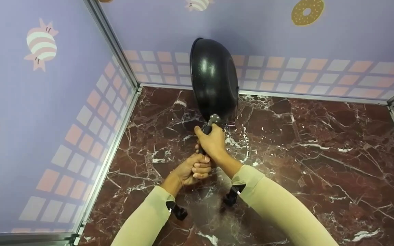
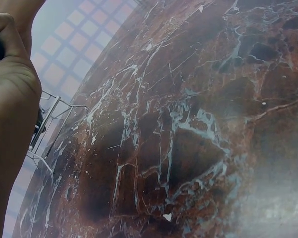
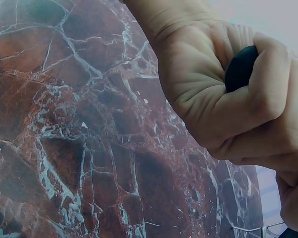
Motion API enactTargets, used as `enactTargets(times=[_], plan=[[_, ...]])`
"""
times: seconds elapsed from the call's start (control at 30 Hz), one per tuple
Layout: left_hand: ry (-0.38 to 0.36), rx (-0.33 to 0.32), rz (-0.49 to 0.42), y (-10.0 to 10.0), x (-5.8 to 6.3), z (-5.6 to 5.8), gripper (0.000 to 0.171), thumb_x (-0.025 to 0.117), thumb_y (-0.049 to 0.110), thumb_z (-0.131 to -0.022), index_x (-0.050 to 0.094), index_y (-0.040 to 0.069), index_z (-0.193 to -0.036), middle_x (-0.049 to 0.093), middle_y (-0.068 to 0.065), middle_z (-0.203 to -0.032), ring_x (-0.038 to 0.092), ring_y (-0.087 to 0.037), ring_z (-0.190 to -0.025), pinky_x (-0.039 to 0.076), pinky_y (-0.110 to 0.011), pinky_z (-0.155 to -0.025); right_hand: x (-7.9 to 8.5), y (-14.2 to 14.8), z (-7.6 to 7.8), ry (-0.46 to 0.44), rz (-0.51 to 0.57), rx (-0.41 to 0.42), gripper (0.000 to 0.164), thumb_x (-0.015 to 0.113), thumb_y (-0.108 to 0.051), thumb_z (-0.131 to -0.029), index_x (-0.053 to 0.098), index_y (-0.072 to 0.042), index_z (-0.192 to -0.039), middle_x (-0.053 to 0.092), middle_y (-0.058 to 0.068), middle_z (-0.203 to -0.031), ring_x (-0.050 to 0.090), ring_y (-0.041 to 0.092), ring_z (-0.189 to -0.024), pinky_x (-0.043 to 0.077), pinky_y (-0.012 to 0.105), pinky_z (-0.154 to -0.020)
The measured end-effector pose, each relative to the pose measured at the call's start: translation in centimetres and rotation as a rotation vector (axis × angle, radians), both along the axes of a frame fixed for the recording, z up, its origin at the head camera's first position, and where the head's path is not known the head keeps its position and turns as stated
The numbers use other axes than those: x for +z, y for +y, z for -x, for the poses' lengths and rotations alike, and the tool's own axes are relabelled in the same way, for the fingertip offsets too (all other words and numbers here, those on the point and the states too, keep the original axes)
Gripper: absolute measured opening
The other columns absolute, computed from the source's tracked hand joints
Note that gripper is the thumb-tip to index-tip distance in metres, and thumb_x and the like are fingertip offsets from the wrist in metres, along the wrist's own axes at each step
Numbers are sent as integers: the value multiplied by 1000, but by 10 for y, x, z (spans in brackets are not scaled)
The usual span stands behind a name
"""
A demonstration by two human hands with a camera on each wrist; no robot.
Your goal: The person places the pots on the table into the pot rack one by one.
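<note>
A black wok [image 1: 212,75] stands tilted on its side, its curved outer wall showing and its rim toward the left. Both hands hold its dark handle [image 3: 241,69]. My right hand [image 1: 214,140] grips the handle close to the metal collar [image 1: 213,118], thumb along the top. Lower down, my left hand [image 1: 193,169] is curled round the handle's end. Whatever lies inside the wok faces away and is hidden. A wire rack [image 2: 54,119] stands behind the hands, mostly covered by the wok in the head view.
A dark red marbled tabletop [image 1: 320,153] lies below, with white flecks [image 1: 246,143] right of the handle. Purple panels [image 1: 354,34] with metal edging [image 1: 286,96] wall in the back and sides. The wok is near the back panel.
</note>
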State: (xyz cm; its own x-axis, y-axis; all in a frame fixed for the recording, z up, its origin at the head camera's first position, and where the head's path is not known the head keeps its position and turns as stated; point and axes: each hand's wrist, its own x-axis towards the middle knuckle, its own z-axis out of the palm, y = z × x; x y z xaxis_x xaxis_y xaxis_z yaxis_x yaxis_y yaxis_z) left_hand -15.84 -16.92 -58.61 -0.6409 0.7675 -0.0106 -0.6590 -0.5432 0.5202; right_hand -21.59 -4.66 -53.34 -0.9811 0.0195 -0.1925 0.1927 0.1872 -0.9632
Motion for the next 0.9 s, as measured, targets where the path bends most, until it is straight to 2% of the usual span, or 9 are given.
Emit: enactTargets(times=[0.1,0.23,0.37,0.63,0.73,0.9], plan=[[4,-8,0,-1,0,0,30,49,6,-107,63,16,-82,56,16,-63,44,5,-51,45,-9,-48,0,0,0,-3,23,5,25,76,-28,-103,61,-8,-101,67,-1,-59,63,10,-40,56,26,-41],[0,-16,0,-4,1,2,29,51,6,-107,63,16,-81,57,16,-63,49,6,-51,43,-8,-46,0,0,1,-4,49,27,24,75,-26,-103,60,-8,-102,68,0,-60,66,11,-42,57,27,-42],[-7,-16,34,-8,3,3,33,47,5,-107,60,17,-79,55,16,-62,52,6,-50,42,-8,-44,0,1,2,-33,101,50,23,74,-25,-105,59,-7,-103,69,1,-61,67,12,-43,60,28,-44],[-45,-23,126,-13,11,6,41,41,8,-108,52,21,-70,52,16,-59,49,6,-47,40,-9,-43,1,1,5,-103,246,72,22,71,-20,-107,58,-3,-108,69,4,-63,69,14,-46,63,31,-48],[-56,-31,136,-13,11,6,42,39,9,-108,52,21,-70,51,16,-59,48,5,-47,39,-10,-43,2,3,6,-141,311,83,21,71,-18,-107,57,-3,-110,70,5,-64,71,16,-48,65,32,-51],[-49,-35,164,-13,9,6,44,36,10,-108,52,21,-68,50,16,-58,47,5,-46,38,-9,-43,3,6,7,-163,343,109,20,70,-17,-109,59,0,-110,71,6,-65,72,17,-51,66,33,-54]])
